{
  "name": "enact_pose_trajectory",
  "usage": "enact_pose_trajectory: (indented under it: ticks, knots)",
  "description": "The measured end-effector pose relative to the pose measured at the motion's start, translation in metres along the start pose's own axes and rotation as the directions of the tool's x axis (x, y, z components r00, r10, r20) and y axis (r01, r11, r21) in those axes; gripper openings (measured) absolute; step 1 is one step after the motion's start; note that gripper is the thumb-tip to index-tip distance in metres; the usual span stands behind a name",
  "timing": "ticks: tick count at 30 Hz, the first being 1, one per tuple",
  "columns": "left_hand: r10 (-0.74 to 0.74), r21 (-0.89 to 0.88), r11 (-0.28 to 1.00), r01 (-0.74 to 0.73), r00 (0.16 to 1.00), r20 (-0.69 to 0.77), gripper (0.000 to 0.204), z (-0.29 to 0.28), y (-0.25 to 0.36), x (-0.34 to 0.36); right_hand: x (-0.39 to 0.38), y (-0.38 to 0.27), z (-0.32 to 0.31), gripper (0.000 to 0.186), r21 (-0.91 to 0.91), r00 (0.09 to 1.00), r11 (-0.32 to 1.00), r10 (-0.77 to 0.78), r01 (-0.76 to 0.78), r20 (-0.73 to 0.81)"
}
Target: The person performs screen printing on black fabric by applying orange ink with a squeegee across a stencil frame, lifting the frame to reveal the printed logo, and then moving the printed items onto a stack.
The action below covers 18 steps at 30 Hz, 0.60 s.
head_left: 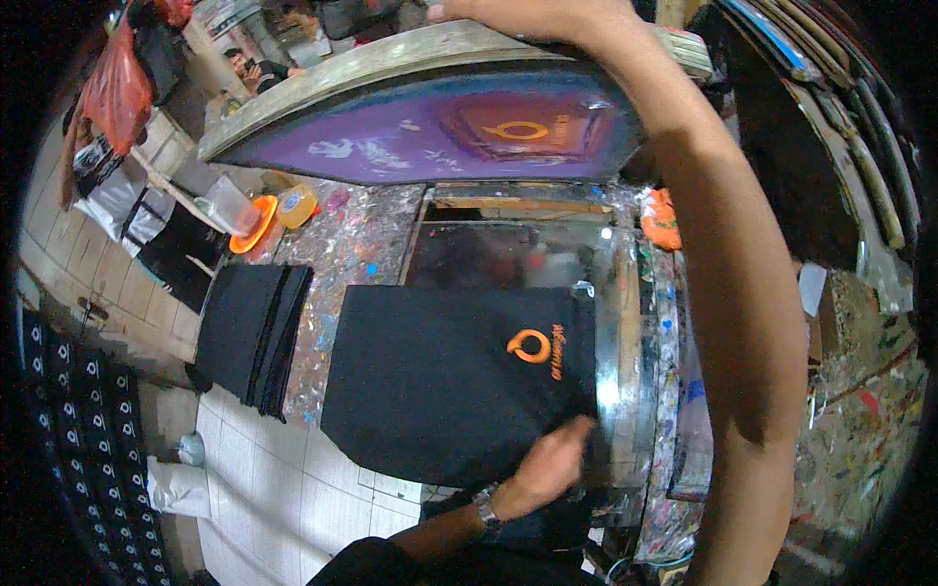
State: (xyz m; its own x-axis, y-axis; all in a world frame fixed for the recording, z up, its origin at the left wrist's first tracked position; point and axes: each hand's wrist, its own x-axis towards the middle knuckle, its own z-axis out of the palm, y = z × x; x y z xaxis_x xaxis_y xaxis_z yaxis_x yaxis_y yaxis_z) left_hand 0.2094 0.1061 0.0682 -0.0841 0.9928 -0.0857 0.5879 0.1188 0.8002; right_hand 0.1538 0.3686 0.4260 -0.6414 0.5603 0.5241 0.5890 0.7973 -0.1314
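A black cloth (430, 381) with an orange printed emblem and lettering lies over a glass-topped board (469, 254), its near part hanging past the edge. My left hand (547, 469), a watch on its wrist, has its fingers closed at the cloth's near right corner; the fingertips are slightly blurred. Above, a wooden-framed printing screen (342, 83) is tilted up, its purple mesh (391, 146) showing the same emblem in orange. My right arm reaches up the right side, and my right hand (532, 18) is closed over the screen's top edge, fingers partly cut off.
To the left lies a stack of black cloths (249, 332) on the paint-spattered table (362, 234). Behind it are an orange plate (256, 227) and a yellow tub (297, 205). An orange rag (661, 219) sits right of the board. Stored screens (850, 127) lean at far right. Another person (259, 70) is in the background.
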Motion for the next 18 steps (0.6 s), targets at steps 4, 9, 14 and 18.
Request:
enact_pose_trajectory:
  ticks: [4, 9, 14, 18]
  knots:
    - [0.296, -0.319, 0.912, -0.258, 0.952, 0.074, 0.031, 0.021, 0.012, -0.030, 0.004, -0.009, 0.003, 0.078, -0.019, 0.999, 0.999, 0.042, -0.042, -0.001]
    - [0.038, -0.001, 0.999, -0.038, 0.986, -0.161, 0.027, -0.071, -0.040, -0.038, 0.039, 0.028, 0.035, 0.089, -0.044, 0.996, 0.998, -0.048, 0.044, -0.076]
    - [-0.244, 0.378, 0.616, 0.692, 0.623, -0.743, 0.051, -0.149, -0.164, -0.098, 0.045, 0.019, 0.034, 0.090, -0.081, 0.997, 0.996, 0.042, -0.046, -0.059]
    - [-0.155, 0.338, 0.791, 0.511, 0.701, -0.696, 0.028, -0.151, -0.163, -0.084, 0.054, 0.026, 0.018, 0.089, -0.053, 0.990, 0.991, 0.127, -0.123, 0.068]
